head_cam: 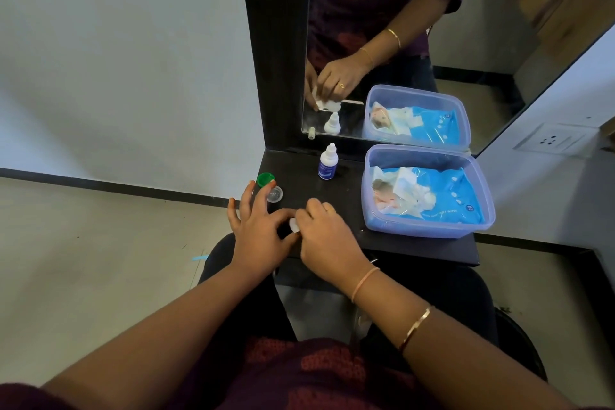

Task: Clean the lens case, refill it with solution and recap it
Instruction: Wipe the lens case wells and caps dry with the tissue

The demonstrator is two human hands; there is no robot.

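White plastic, likely the lens case (294, 225) with a wipe, held well in front of the solution bottle (327, 161)

The right hand (327, 238) curls its fingers round the piece; the left hand (256, 226) braces it with the thumb, its other fingers spread straight and holding nothing. For a good clean, keep the case low over the shelf (346, 196), twist the wipe into each well, and let it dry before refilling. Front-left of the bottle lie a clear cap (276, 195) and a green cap (265, 179), off the case; right of it stands the wipes tub (416, 230).
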